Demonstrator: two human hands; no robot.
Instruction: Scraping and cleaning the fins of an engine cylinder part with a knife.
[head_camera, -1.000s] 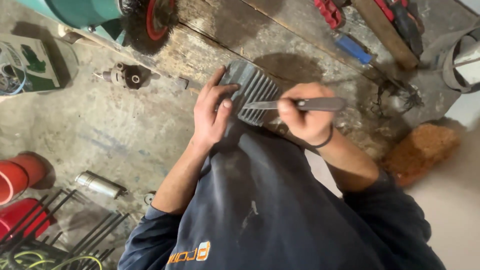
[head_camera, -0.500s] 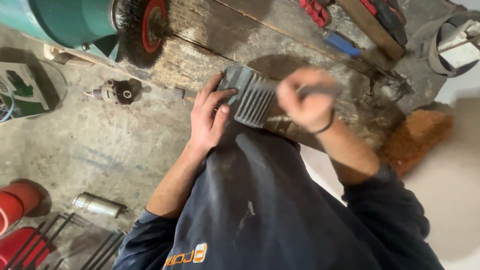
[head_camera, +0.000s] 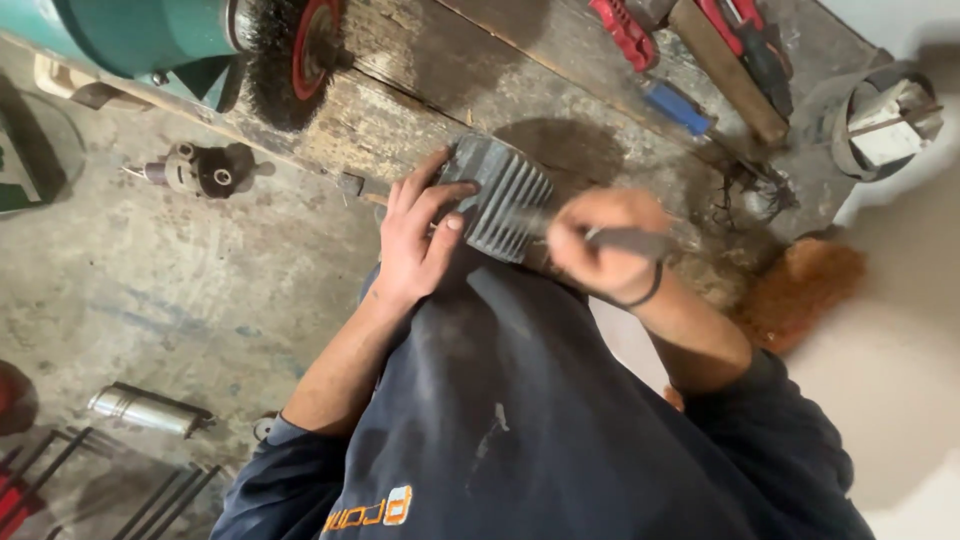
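A: What's the left hand (head_camera: 418, 240) doing?

B: It's laid flat on the grey ribbed metal part (head_camera: 505, 205), fingers spread & curled over its left side & top. Thumb points right, pressing the ribs. Forearm runs down-left, sleeve pushed up past the wrist.

A: And the right hand (head_camera: 600, 245)?

B: Shut tight in a fist round a thin dark tool (head_camera: 630, 240). The handle sticks out to the right. Tool tip is at the ribbed part, but it's blurry, can't tell if it touches. Black band on that wrist. Arm bends back to the near right.

A: Where's the ribbed part?

B: On the edge of the old wooden bench (head_camera: 440, 90), middle of the scene, just past the person's dark top, btw both hands.

A: Any tubs or cans?

B: Yes. Far right there's a round grey can (head_camera: 845, 115) w/ a pale block-like thing (head_camera: 895, 120) inside. Can't tell what it is.

A: Other stuff?

B: Far left, a green machine (head_camera: 120, 35) w/ a wire brush wheel (head_camera: 290, 55). Red-handled tools (head_camera: 625, 30) & a blue-handled tool (head_camera: 680, 107) lie far on the bench. On the floor at left: a small dark metal piece (head_camera: 195, 170) & a shiny metal tube (head_camera: 145, 410) near.
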